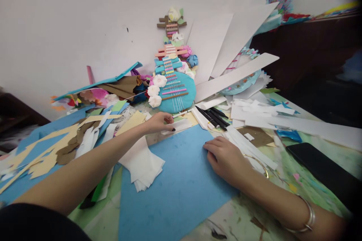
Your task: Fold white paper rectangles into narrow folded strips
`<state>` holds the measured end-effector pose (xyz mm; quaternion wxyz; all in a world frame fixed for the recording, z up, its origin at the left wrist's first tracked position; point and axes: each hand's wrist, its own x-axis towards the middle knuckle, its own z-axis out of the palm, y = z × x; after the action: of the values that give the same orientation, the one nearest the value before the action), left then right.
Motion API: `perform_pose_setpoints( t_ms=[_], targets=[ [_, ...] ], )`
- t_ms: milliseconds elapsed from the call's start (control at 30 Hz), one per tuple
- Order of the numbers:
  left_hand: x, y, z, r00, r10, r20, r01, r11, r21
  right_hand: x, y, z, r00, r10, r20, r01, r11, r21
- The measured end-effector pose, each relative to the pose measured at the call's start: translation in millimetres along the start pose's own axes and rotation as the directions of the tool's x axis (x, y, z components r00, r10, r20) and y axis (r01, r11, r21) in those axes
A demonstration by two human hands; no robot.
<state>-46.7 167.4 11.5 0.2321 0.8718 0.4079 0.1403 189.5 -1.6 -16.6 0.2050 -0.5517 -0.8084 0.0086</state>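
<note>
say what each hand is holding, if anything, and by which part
The right hand rests on the blue sheet, holding nothing; whether the left hand grips the nearby white strip cannot be told.

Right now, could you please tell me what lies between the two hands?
In the head view, a blue sheet and, nearer the left hand, a white paper strip lie between.
</note>
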Motion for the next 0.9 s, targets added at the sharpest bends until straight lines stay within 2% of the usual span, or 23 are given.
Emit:
perform_pose_setpoints(
  t_ms=[167, 300, 400, 567, 700, 900],
  targets=[
    [-9.4, 6.0, 3.0, 0.995, 0.099, -0.030, -0.098, 0.995, 0.030, 0.8, -1.7, -1.9, 1.000, 0.012, 0.019, -0.012, 1.000, -0.001],
    [-16.7, 10.1, 5.9, 0.977, 0.205, -0.058, -0.202, 0.977, 0.064, 0.6, -0.5, -0.4, 1.000, 0.005, 0.015, -0.005, 1.000, 0.000],
    [-22.2, 12.0, 9.5, 0.964, 0.243, -0.107, -0.234, 0.968, 0.090, 0.4, -0.3, 0.6, 1.000, 0.000, 0.010, 0.000, 1.000, -0.002],
    [-27.9, 13.9, 12.6, 0.955, 0.233, -0.184, -0.214, 0.970, 0.117, 0.3, -0.8, 0.5, 1.000, -0.011, 0.003, 0.011, 1.000, -0.008],
    [-27.1, 12.3, 11.7, 0.962, 0.206, -0.177, -0.186, 0.975, 0.125, -0.2, -0.6, 0.0, 1.000, -0.011, -0.001, 0.011, 1.000, -0.010],
    [-19.6, -0.6, 13.1, 0.980, 0.090, -0.179, -0.069, 0.990, 0.119, 0.3, -1.2, 0.1, 1.000, -0.007, -0.005, 0.007, 1.000, -0.008]
  ],
)
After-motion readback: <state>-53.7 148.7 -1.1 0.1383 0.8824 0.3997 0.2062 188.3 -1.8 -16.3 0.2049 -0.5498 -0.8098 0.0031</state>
